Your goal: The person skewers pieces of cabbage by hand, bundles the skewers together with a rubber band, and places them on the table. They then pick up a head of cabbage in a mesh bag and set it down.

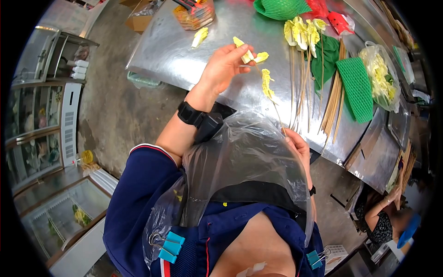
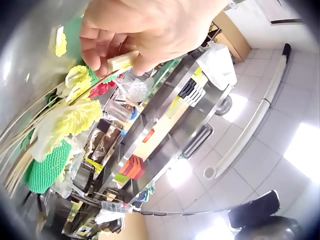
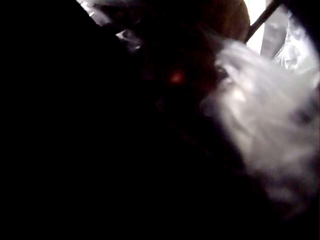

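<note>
In the head view, my left hand (image 1: 219, 69) pinches a pale yellow cabbage leaf piece (image 1: 244, 52) between thumb and fingers at the tip of a thin wooden skewer (image 1: 278, 115). Ruffled cabbage leaf (image 1: 267, 84) is threaded farther down that skewer. Another small leaf piece (image 1: 261, 57) shows beside the fingertips. My right hand (image 1: 299, 147) grips the skewer's lower end, close by the clear plastic apron (image 1: 244, 152). The left wrist view shows the left hand (image 2: 145, 35) holding the pale leaf stalk (image 2: 122, 61) at the stick. Mostly dark, the right wrist view has blurred plastic (image 3: 265, 115).
Finished leaf skewers (image 1: 302, 34) lie on the metal table (image 1: 161, 51), beside bare skewers (image 1: 333, 108), green foam netting (image 1: 355, 90) and a bag of leaves (image 1: 380, 76). A loose leaf (image 1: 200, 38) and a basket (image 1: 196, 16) are at the back left. Another person (image 1: 380, 217) is at right.
</note>
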A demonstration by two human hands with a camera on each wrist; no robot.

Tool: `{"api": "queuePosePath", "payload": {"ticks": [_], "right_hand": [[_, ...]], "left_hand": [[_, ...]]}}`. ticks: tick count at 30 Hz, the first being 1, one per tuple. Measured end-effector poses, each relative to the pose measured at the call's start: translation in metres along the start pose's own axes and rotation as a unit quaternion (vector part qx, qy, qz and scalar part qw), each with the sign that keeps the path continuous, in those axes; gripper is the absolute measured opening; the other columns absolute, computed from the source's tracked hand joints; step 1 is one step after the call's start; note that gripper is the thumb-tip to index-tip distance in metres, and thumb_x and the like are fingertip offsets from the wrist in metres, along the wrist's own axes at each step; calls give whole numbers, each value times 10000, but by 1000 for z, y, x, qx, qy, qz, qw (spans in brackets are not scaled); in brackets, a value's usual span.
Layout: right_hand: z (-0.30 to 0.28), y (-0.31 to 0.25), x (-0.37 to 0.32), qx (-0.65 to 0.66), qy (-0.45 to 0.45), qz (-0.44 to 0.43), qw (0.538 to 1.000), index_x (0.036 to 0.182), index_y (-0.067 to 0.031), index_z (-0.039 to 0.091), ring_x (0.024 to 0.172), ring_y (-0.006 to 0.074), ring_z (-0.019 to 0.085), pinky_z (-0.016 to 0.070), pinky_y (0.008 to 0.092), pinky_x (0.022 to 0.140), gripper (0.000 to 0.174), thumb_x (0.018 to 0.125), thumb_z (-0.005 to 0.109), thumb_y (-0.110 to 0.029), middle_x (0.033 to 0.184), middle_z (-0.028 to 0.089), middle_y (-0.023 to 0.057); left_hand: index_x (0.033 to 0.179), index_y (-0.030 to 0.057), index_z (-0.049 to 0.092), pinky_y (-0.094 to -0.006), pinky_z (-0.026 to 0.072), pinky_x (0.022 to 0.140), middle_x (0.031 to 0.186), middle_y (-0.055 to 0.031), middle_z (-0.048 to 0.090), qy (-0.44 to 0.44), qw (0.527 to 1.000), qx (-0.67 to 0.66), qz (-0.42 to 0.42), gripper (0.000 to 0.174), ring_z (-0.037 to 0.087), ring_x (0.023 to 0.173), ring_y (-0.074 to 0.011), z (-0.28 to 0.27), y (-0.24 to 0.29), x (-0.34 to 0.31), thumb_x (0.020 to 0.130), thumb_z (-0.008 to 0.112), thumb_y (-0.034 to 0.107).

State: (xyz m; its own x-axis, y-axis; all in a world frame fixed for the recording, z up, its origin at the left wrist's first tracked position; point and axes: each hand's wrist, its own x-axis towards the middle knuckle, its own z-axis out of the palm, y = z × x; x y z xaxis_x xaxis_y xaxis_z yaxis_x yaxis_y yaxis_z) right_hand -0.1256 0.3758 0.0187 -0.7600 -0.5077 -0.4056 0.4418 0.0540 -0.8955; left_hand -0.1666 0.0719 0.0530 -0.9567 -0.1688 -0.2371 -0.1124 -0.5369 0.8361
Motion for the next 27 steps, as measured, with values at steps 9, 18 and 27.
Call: {"api": "queuePosePath", "payload": {"ticks": [9, 18, 27], "right_hand": [[1, -4, -1, 23, 2, 11, 1000, 1155, -9, 565, 816, 44, 539, 425, 183, 720, 279, 910, 535, -139, 964, 613, -3], [-5, 9, 6, 24, 1, 24, 999, 1165, -12, 558, 851, 35, 533, 416, 171, 741, 284, 919, 520, -147, 1015, 611, -10], [-4, 9, 7, 30, -22, 53, 998, 1159, -19, 558, 883, 34, 526, 411, 173, 773, 288, 920, 522, -176, 1064, 605, -6]], "left_hand": [[1092, 19, 556, -230, 452, 690, 951, -44, 620, -3, 996, 88, 18, 282, 545, 748, -85, -2, -4, -5, 854, 574, 169], [1045, 47, 576, -201, 414, 575, 880, -20, 607, 43, 979, 198, -24, 262, 527, 700, -68, -15, -15, 2, 820, 544, 176], [1065, 5, 575, -203, 401, 559, 835, -20, 596, 129, 900, 417, -12, 337, 508, 631, -77, -46, -35, 12, 832, 584, 248]]}}
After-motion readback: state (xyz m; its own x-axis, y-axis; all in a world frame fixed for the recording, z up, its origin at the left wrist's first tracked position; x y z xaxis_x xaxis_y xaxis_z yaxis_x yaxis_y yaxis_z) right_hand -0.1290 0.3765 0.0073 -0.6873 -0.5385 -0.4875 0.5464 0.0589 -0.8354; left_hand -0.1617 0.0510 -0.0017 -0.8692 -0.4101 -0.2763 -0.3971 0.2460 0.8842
